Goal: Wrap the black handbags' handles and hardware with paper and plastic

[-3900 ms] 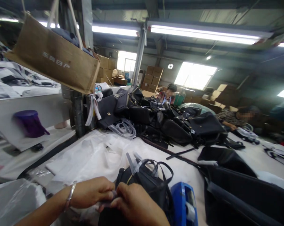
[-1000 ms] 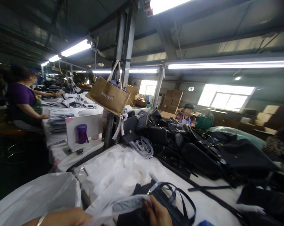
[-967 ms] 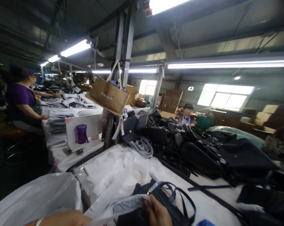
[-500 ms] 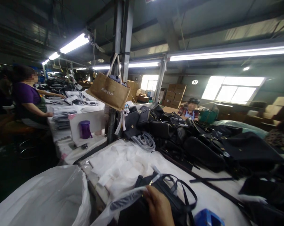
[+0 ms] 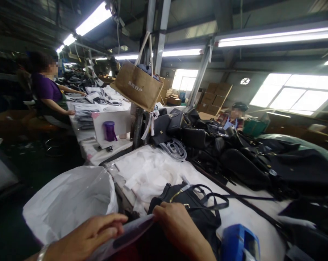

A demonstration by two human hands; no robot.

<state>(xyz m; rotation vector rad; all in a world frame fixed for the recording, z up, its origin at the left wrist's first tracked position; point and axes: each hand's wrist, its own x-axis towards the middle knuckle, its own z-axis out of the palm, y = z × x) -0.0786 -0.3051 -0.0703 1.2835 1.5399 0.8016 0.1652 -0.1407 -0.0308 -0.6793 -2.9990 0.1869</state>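
Note:
A black handbag (image 5: 191,206) with looped straps lies on the white table (image 5: 242,214) right in front of me. My right hand (image 5: 180,228) rests on its near side, fingers curled over the edge of a clear plastic sleeve (image 5: 125,235). My left hand (image 5: 90,235) lies along the same sleeve from the left, fingers bent around it. A silver bangle (image 5: 42,250) shows at my left wrist. What the sleeve contains is dark and hard to make out.
A blue tape dispenser (image 5: 240,243) sits at my right. A large white sack (image 5: 71,199) stands open at my left. White fabric pieces (image 5: 150,170) and a heap of black bags (image 5: 248,156) cover the table beyond. A brown jute bag (image 5: 138,85) hangs from a pillar. Other people sit at far tables.
The camera has tilted down and left. My left hand has come back into view on the sleeve, and my right hand has shifted onto the sleeve's edge at the handbag.

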